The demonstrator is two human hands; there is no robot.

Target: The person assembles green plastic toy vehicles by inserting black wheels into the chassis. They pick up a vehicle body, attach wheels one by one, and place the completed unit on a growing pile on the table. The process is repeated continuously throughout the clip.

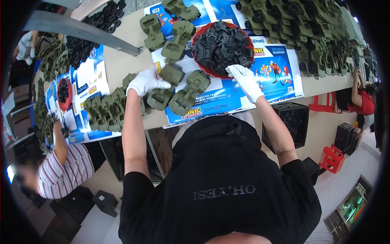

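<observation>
My left hand [147, 83], in a white glove, reaches over a green toy vehicle body [159, 99] with its thumb stretched out to the right. Beside it lies another green toy vehicle body [190, 92], slanting on the printed sheet. At the near rim of a red bowl [202, 70] is my right hand [245, 82], also gloved, with thumb and fingers drawn together in a pinch. Black plastic parts [221, 46] heap up in the bowl. Whatever is between the right fingertips is too hidden to make out.
Green vehicle bodies [109, 110] line the table to the left, and more [304, 28] are piled at the far right. A metal bar [85, 32] crosses the upper left. Black crates [290, 124] stand below the table. A person in a striped shirt [69, 168] works at left.
</observation>
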